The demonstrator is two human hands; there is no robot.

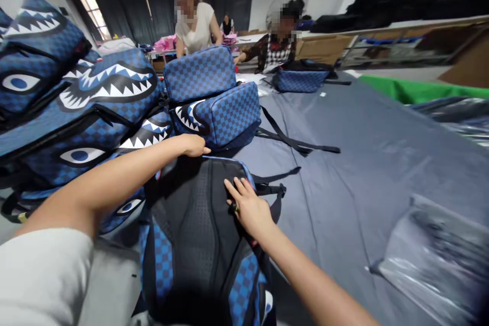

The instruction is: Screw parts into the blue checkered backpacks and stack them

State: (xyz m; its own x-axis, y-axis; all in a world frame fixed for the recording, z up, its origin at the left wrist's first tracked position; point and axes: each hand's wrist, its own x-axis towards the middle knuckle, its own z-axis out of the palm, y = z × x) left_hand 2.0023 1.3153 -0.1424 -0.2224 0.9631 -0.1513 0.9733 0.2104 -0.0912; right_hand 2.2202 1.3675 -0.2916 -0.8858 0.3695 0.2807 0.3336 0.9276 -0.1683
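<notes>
A blue-and-black checkered backpack (194, 214) lies in front of me with its black padded back facing up. My left hand (194, 145) is at its far edge, beside two stacked checkered bags (237, 114); its fingers are curled, and what they hold, if anything, is hidden. On the right side of the black panel rests my right hand (246, 206), fingers spread, a ring on one of them. Black straps (277, 191) stick out past the backpack's right edge onto the grey table cover.
Shark-face backpacks (110, 86) are piled high at the left. On the grey-covered table (344, 163) lie loose straps and a clear plastic bag (431, 260). Across it, two people work near another checkered bag (300, 80). Green cloth (420, 89) lines the far right edge.
</notes>
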